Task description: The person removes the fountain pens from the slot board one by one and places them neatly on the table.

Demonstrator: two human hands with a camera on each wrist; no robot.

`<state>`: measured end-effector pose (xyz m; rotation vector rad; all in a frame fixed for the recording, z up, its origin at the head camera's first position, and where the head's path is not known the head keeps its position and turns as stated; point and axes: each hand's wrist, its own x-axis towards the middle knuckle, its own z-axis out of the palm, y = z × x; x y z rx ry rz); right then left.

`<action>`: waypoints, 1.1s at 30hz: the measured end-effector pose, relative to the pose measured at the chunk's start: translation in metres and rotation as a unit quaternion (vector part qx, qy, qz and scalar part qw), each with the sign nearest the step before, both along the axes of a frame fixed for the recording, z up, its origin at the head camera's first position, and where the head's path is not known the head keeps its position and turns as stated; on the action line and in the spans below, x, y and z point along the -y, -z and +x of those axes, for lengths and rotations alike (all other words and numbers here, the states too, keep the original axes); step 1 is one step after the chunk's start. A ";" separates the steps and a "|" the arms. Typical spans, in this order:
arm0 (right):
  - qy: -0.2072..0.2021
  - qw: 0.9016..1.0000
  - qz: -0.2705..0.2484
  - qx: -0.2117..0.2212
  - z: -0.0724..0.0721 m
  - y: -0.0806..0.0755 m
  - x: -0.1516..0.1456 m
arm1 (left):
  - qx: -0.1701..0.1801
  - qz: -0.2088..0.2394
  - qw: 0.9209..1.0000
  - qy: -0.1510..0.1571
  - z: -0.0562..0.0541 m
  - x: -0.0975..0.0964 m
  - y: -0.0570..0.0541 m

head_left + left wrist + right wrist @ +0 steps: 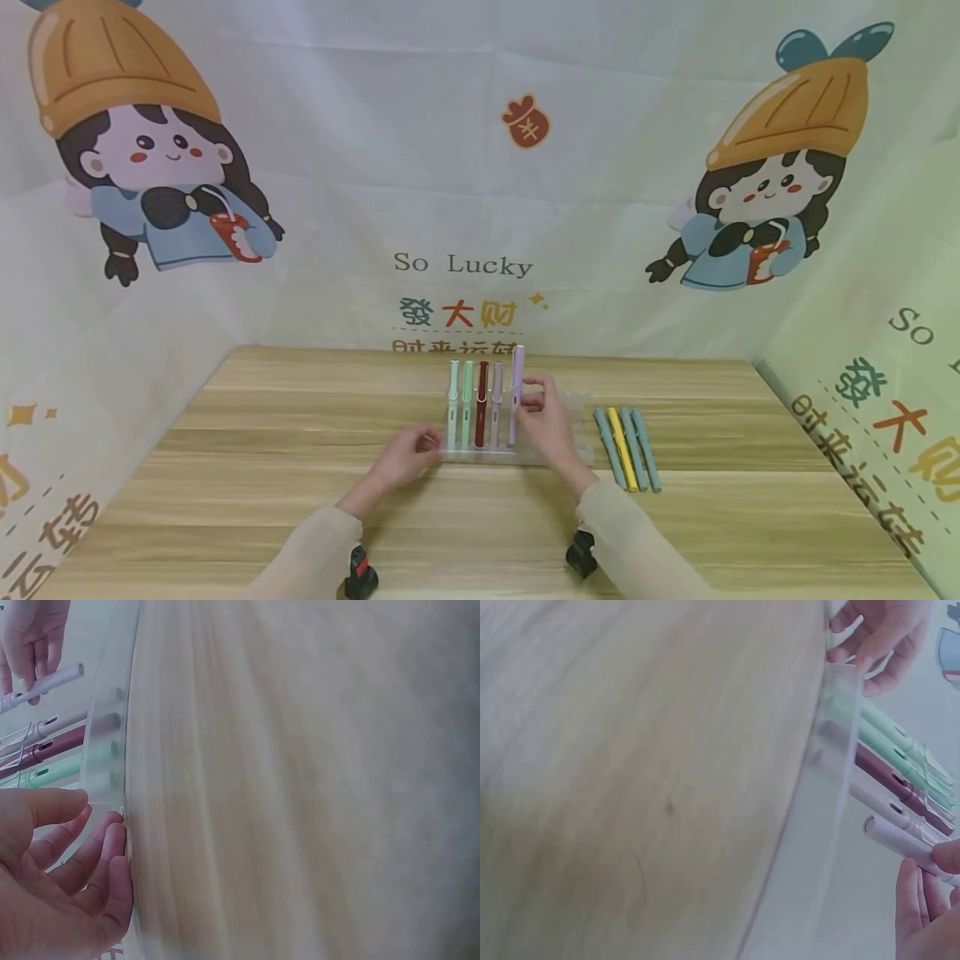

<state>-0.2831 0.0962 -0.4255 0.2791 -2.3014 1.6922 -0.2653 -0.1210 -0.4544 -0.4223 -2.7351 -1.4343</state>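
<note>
A clear acrylic pen stand [480,457] holds several capped pens in a row. They are a pale mint pen [453,404], a green pen [468,404], a dark red pen [482,404] and a mauve pen [497,404]. My right hand [549,421] pinches a lilac pen [517,392] between thumb and fingers, tilted slightly above the stand beside the mauve one. My left hand [408,457] holds the stand's left front corner, its thumb and curled fingers about the edge. In the right wrist view the lilac pen's [900,841] end stands clear of the front lip.
To the right of the stand, blue-grey pens [643,450] and one yellow pen [622,450] lie side by side on the wood-grain table [300,417]. A printed cloth [360,167] hangs behind and at both sides. Each wrist wears a black camera.
</note>
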 end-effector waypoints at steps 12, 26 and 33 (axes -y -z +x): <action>-0.009 1.000 0.008 0.005 0.013 -0.013 -0.029 | 0.007 0.000 1.000 -0.005 0.001 0.000 0.000; 0.008 0.997 0.063 0.032 0.017 -0.008 -0.082 | 0.002 -0.001 1.000 -0.005 0.000 0.000 0.001; 0.004 0.998 0.037 0.046 0.019 -0.007 -0.102 | 0.003 0.001 1.000 -0.002 -0.001 0.000 0.001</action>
